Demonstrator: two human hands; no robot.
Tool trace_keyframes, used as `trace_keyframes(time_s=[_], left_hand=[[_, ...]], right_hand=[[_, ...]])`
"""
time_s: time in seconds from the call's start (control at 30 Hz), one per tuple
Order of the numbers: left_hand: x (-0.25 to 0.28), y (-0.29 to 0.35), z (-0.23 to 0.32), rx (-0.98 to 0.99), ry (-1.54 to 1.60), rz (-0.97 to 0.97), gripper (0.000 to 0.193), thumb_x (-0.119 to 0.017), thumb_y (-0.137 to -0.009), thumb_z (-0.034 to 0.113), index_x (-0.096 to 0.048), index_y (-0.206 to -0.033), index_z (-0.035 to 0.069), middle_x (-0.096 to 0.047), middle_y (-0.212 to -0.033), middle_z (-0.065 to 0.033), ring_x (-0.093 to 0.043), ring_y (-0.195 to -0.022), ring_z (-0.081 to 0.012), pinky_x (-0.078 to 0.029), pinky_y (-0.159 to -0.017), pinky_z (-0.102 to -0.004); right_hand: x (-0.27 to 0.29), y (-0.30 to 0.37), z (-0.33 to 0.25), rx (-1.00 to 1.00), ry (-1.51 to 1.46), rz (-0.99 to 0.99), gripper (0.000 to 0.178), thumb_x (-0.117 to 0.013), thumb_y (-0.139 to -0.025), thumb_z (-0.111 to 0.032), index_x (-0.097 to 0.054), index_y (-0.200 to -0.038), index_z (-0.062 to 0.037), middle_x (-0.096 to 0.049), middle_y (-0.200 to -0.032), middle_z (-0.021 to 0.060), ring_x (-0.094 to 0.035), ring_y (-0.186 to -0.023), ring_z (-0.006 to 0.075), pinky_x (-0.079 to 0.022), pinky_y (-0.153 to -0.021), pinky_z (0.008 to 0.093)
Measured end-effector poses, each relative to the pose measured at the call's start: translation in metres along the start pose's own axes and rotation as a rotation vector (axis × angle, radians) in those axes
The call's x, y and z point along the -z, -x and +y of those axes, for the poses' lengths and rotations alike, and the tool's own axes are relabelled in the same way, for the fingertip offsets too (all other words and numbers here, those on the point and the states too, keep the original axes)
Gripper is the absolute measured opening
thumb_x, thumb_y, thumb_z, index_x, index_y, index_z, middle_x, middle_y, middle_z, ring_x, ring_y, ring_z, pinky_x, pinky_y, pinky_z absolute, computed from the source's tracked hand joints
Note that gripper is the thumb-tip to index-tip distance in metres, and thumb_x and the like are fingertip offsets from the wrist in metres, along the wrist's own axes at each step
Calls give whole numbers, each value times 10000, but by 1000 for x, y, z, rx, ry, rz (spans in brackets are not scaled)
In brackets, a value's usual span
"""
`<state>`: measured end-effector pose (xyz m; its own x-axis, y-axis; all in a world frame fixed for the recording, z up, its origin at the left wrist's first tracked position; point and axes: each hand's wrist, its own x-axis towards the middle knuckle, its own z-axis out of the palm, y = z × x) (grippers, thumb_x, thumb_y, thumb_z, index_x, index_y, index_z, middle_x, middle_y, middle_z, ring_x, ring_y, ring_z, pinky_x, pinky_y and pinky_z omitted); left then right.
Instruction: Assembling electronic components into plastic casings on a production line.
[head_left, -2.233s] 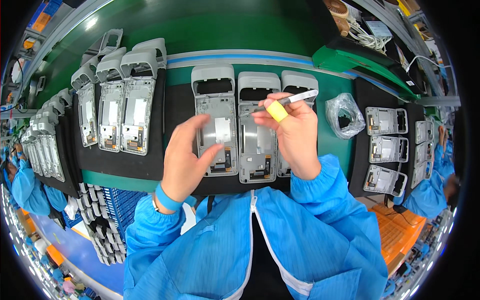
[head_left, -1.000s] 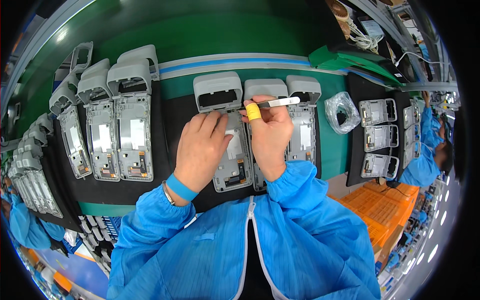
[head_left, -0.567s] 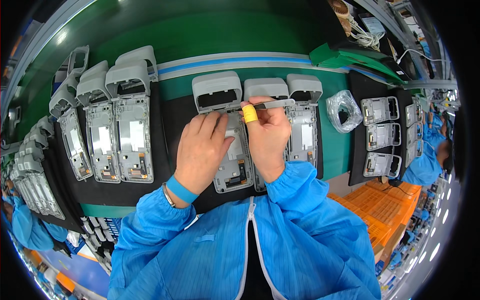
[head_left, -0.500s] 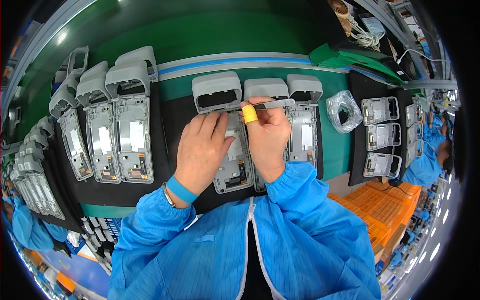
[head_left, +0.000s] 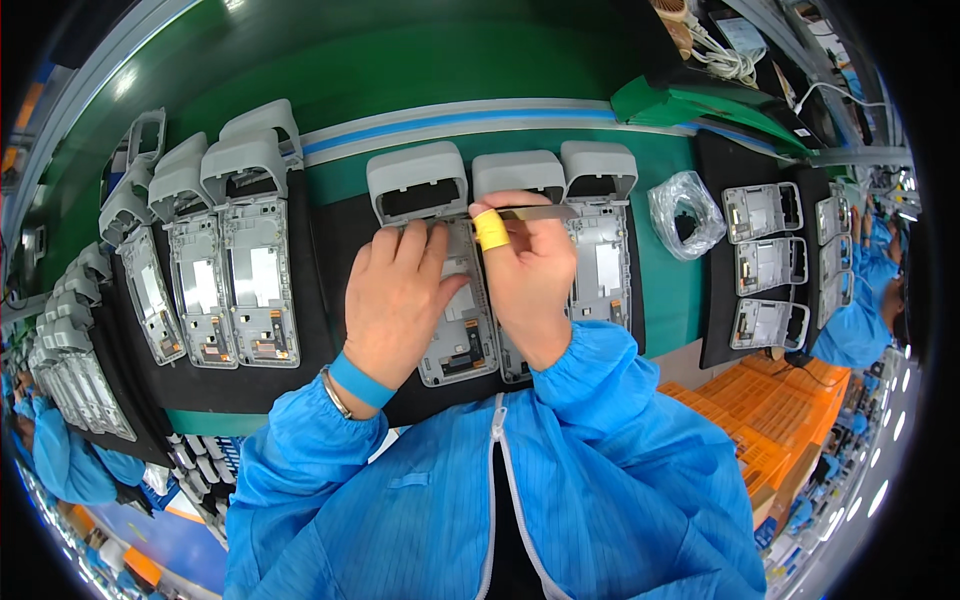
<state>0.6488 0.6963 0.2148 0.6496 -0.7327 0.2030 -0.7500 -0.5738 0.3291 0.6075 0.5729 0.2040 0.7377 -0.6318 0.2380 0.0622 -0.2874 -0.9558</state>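
My right hand (head_left: 528,275), with a yellow finger cover (head_left: 490,230) on the thumb, holds metal tweezers (head_left: 540,213) whose back end points right. It is over the upper right edge of a grey plastic device housing (head_left: 458,345) with a dark ribbon part inside. My left hand (head_left: 393,300) rests on the left side of the same housing, fingers stretched forward and thumb apart. The tweezers' tips are hidden behind my right fingers. A grey hood-shaped cover (head_left: 417,180) stands at the housing's far end. Another housing (head_left: 600,262) lies just right of my right hand.
More grey housings (head_left: 262,290) with hoods lie on a black mat to the left. A clear plastic-wrapped coil (head_left: 687,215) sits to the right on the green table (head_left: 665,310). Beyond it, small grey frames (head_left: 765,265) line another mat. Orange crates (head_left: 750,410) stand lower right.
The view has shifted slightly, and the housings appear a little further left. The tweezers have tilted a little, their back end lower. Both hands stay at the same housing.
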Motion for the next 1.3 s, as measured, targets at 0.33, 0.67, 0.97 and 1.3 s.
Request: trace_keyframes(time_s=[0.33, 0.67, 0.97, 1.3], left_hand=[[7, -5, -4, -72, -126, -28, 413, -651, -734, 255, -584, -1083, 46, -548, -1037, -67, -500, -919, -239, -397, -753, -349], [7, -9, 9, -57, -192, -64, 434, -649, -739, 239, -572, -1120, 46, -548, -1045, -81, -507, -929, -249, -401, -770, -354], [11, -20, 14, -131, -348, -131, 412, -642, -733, 240, -572, -1097, 59, -559, -998, -65, -507, -897, -220, -389, -744, -338], [11, -15, 17, -105, -375, -119, 441, -646, -730, 283, -576, -1110, 71, -566, -1024, -56, -511, -914, -221, -377, -757, -339]], right_hand=[[64, -6, -50, 21, -235, -10, 150, -609, -787, 82, -579, -931, 53, -571, -932, 106, -601, -831, 171, -503, -700, 236], [108, -3, -46, 79, -266, -89, 188, -608, -779, 89, -557, -956, 55, -573, -923, 139, -602, -846, 198, -518, -724, 270], [130, -5, -36, 44, -351, -59, 219, -589, -791, 96, -521, -994, 50, -567, -937, 150, -614, -854, 227, -508, -759, 294], [151, -4, -37, 56, -425, -42, 211, -576, -799, 99, -507, -988, 36, -572, -922, 154, -622, -838, 242, -522, -757, 327]])
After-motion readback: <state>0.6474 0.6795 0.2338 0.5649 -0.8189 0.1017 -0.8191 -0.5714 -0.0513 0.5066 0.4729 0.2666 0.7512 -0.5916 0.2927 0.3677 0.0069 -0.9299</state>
